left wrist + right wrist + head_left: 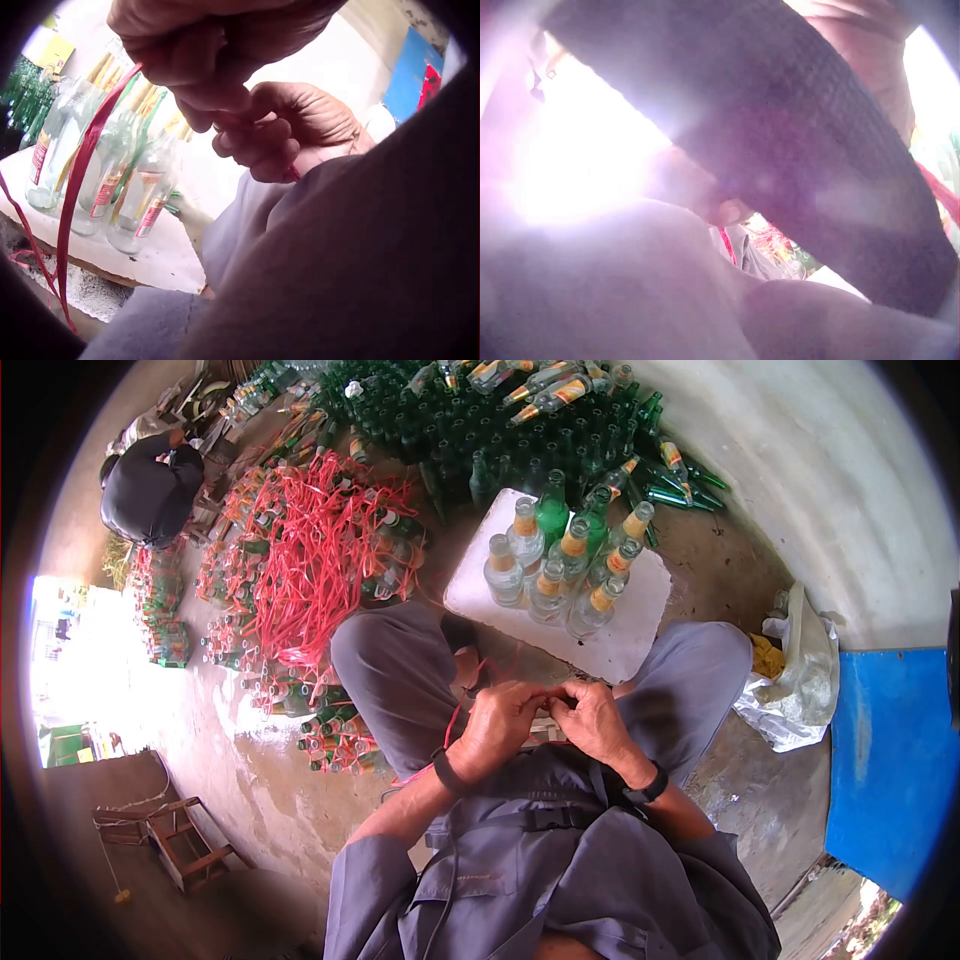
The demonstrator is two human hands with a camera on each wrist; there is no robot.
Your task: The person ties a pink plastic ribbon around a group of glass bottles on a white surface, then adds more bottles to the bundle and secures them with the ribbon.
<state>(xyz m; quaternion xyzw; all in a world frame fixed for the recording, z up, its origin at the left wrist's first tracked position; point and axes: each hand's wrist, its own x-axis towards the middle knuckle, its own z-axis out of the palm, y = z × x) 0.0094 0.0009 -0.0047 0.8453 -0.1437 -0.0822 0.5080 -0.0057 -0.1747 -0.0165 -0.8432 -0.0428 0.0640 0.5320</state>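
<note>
Above my lap, my left hand (497,722) and right hand (597,726) meet at the fingertips. A red plastic strip (86,161) hangs from the curled fingers of my left hand in the left wrist view. My right hand, fingers bent, pinches the same red strip, and a small red end shows below its fingers. The stretch between the hands is mostly hidden by fingers. Just beyond my knees, several clear glass bottles (548,595) and green glass bottles (552,510) stand grouped upright on a white board (640,610). Glare and a dark wristband (780,135) fill the right wrist view.
A heap of red strips (310,550) lies over bottles on my left. Many green bottles (440,440) crowd the back by the wall. A white plastic bag (800,680) and blue panel (885,760) are at right. Another person (150,490) crouches at far left, above a wooden stool (185,840).
</note>
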